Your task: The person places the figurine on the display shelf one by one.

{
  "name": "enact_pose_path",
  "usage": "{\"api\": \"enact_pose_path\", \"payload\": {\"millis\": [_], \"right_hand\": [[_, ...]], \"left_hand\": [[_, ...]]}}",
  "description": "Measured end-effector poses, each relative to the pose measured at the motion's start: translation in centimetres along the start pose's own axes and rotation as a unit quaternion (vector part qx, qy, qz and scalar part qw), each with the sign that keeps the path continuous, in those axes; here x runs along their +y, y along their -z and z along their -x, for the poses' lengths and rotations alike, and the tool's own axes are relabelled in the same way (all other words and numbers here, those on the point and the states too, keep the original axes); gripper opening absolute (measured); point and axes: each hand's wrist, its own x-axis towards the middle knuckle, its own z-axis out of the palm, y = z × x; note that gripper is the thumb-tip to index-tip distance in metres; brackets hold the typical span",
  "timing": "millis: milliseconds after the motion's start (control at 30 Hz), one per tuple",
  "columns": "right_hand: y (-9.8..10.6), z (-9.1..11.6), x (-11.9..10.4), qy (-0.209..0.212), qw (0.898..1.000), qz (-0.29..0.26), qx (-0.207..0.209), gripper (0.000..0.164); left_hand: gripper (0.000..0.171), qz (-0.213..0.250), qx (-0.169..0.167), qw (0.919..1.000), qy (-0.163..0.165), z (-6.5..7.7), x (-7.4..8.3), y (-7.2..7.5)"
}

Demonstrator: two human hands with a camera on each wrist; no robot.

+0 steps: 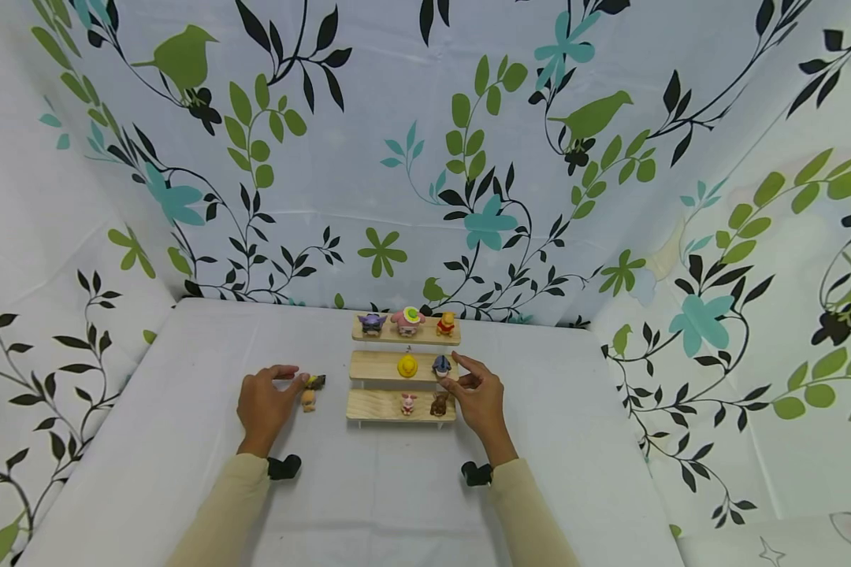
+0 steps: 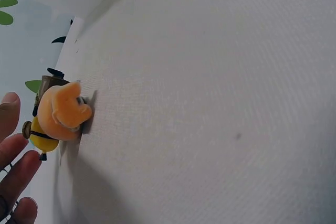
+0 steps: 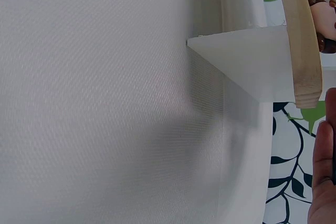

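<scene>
My left hand (image 1: 268, 408) is beside two small figurines on the table, fingers spread around a yellow-and-dark figurine (image 2: 44, 136). A fingertip seems to touch it. An orange figurine (image 2: 64, 112) stands directly in front of it. My right hand (image 1: 481, 395) reaches the right end of a three-step wooden display stand (image 1: 377, 365). Thumb and index finger pinch a dark blue figurine (image 1: 441, 365) on the middle step; the right wrist view does not show this contact. Also on that step is a yellow figurine (image 1: 407, 365).
A purple figurine (image 1: 372, 324), a pink one with a green top (image 1: 407, 321) and a yellow-and-red bear (image 1: 446, 323) line the top step. The bottom step holds a small pink figurine (image 1: 407, 404) and a brown one (image 1: 439, 404). Leaf-patterned cloth hangs behind the white table (image 1: 206, 378).
</scene>
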Motion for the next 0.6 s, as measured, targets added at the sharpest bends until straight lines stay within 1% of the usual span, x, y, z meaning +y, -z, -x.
{"api": "enact_pose_path", "payload": {"millis": [133,267,433,600], "right_hand": [[-0.06,0.03,0.10,0.005,1.000,0.000,0.000,0.059],[-0.11,0.00,0.10,0.006,1.000,0.002,0.002,0.059],[-0.11,-0.05,0.05,0.000,1.000,0.001,0.004,0.058],[-0.13,0.03,0.03,-0.006,1.000,0.004,0.005,0.059]], "left_hand": [[0.032,-0.015,-0.016,0.9996,0.019,-0.01,0.02,-0.33],[0.035,-0.023,-0.026,0.9990,0.028,-0.05,0.21,-0.52],[0.038,-0.025,-0.035,0.9988,0.025,-0.06,0.47,-0.53],[0.029,-0.016,-0.039,0.9991,0.011,0.00,0.62,-0.51]]}}
